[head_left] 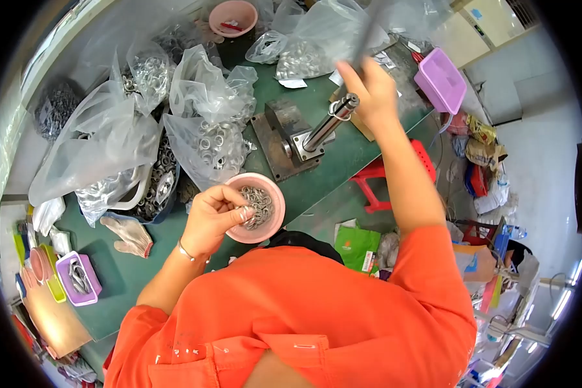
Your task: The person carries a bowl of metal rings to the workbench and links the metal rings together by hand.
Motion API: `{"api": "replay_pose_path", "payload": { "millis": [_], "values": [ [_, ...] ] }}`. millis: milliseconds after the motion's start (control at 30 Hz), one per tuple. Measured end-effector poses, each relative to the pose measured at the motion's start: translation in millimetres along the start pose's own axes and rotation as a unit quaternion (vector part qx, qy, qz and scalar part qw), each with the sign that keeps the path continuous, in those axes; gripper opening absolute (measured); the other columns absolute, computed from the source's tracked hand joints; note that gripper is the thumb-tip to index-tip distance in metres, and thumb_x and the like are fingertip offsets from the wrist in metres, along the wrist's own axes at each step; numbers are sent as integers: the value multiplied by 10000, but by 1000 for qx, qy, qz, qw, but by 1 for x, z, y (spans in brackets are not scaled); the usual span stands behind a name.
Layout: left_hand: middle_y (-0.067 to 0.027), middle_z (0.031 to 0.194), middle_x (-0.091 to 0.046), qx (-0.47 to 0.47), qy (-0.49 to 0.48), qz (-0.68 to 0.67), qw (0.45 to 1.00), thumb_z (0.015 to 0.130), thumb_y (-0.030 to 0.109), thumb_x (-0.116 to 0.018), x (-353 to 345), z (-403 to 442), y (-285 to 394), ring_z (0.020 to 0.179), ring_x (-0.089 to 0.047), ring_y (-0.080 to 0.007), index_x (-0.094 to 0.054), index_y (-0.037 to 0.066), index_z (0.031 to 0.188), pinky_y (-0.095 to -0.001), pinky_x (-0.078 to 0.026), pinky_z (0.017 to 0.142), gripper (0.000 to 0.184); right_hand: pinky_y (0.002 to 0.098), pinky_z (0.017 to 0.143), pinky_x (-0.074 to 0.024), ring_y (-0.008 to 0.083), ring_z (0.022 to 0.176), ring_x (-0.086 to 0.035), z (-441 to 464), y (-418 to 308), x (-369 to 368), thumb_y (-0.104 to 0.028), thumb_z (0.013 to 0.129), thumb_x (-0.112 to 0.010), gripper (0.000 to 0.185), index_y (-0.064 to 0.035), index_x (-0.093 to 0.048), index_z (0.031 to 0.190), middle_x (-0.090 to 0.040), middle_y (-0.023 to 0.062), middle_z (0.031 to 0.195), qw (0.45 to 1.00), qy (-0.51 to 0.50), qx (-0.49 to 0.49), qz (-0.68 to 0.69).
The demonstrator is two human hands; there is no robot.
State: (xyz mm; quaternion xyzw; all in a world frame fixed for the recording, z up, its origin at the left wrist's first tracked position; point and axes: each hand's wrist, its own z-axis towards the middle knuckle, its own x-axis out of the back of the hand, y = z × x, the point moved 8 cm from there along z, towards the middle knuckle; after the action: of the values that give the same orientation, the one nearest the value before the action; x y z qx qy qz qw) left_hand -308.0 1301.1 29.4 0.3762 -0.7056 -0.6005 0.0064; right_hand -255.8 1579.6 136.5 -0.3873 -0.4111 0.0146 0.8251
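Observation:
My left hand (208, 216) is closed in a pinch at the rim of a pink bowl (279, 207) of small metal rings (257, 208). A bit of shiny metal, seemingly one ring, shows at its fingertips. Raised over the bench, my right hand (374, 94) grips a long dark bar (372, 29), smeared by motion; its far end is cut off. Just below that hand stands a tilted-looking steel post (326, 126) with a metal ring (340, 110) around it near the top. The post is fixed to a steel block and base plate (279, 152).
Clear plastic bags of metal rings (216, 142) crowd the green bench (304, 187). A glove (129, 236) and a purple basket of metal parts (96, 290) lie left. Another purple basket (441, 81) is at the far right, and a red stool (375, 184) stands beyond the edge.

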Motion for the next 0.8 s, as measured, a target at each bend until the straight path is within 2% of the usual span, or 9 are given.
{"api": "replay_pose_path", "payload": {
  "millis": [33, 100, 167, 300, 400, 567, 667, 733, 800],
  "values": [
    [-52, 745, -581, -1, 4, -4, 1000, 702, -65, -636, 3, -3, -2, 674, -558, -102, -555, -7, 771, -220, -463, 622, 121, 325, 539, -409, 203, 594, -529, 33, 2, -21, -344, 775, -592, 376, 29, -572, 811, -553, 100, 643, 997, -57, 21, -56],
    [-52, 742, -579, -25, 10, -12, 1000, 698, -63, -641, 6, -10, 0, 684, -561, -107, -554, -5, 768, -227, -468, 629, 126, 377, 682, -443, 318, 721, -576, 83, 36, -84, -408, 747, -582, 473, 58, -587, 824, -594, 199, 730, 977, -167, -21, -133],
    [-51, 738, -577, -15, 36, -30, 999, 692, -61, -648, 7, -17, -2, 680, -560, -110, -552, -3, 762, -231, -472, 632, 133, 380, 742, -441, 322, 817, -584, 105, 80, -147, -397, 718, -607, 484, 59, -598, 880, -603, 216, 825, 953, -245, -51, -171],
    [-59, 743, -576, -31, 52, -41, 997, 691, -60, -650, 14, -26, -5, 670, -558, -113, -551, -5, 769, -230, -475, 635, 137, 371, 759, -432, 328, 867, -570, 101, 83, -154, -389, 710, -614, 481, 54, -602, 896, -599, 217, 884, 934, -316, -123, -112],
    [-63, 748, -577, -34, 51, -30, 998, 694, -54, -651, 16, -20, -5, 665, -557, -113, -548, -8, 785, -229, -472, 621, 144, 371, 705, -445, 314, 787, -581, 97, 57, -122, -371, 700, -618, 448, 45, -605, 864, -605, 203, 830, 970, -223, -52, -83],
    [-52, 754, -574, -14, 18, -18, 1000, 720, -41, -629, -1, 1, 8, 649, -548, -101, -541, -9, 816, -218, -464, 597, 134, 271, 506, -388, 127, 555, -488, 19, -3, -10, -292, 729, -624, 329, 24, -540, 760, -528, 78, 600, 993, -87, -14, 80],
    [-62, 745, -553, -39, -26, 2, 999, 741, -6, -617, -21, 23, 25, 638, -520, -112, -518, 3, 811, -221, -438, 573, 121, 260, 533, -401, 107, 587, -495, -65, 18, 27, -176, 748, -632, 170, -23, -567, 787, -546, 34, 644, 994, -36, -47, 95],
    [-72, 738, -527, -66, -55, 28, 996, 757, 24, -608, -36, 38, 39, 637, -492, -129, -498, 17, 799, -238, -414, 565, 118, 246, 604, -413, 110, 681, -508, -129, 19, 41, -45, 743, -615, 54, -34, -576, 778, -557, 54, 746, 987, 56, 32, 149],
    [-76, 778, -543, -87, -58, 70, 992, 773, 58, -601, -50, 55, 56, 647, -487, -116, -508, 23, 798, -248, -414, 588, 103, 222, 587, -394, 87, 648, -478, -191, 53, 32, -33, 741, -616, 60, -24, -576, 785, -521, 9, 701, 963, 84, -108, 232]
  ]
}}
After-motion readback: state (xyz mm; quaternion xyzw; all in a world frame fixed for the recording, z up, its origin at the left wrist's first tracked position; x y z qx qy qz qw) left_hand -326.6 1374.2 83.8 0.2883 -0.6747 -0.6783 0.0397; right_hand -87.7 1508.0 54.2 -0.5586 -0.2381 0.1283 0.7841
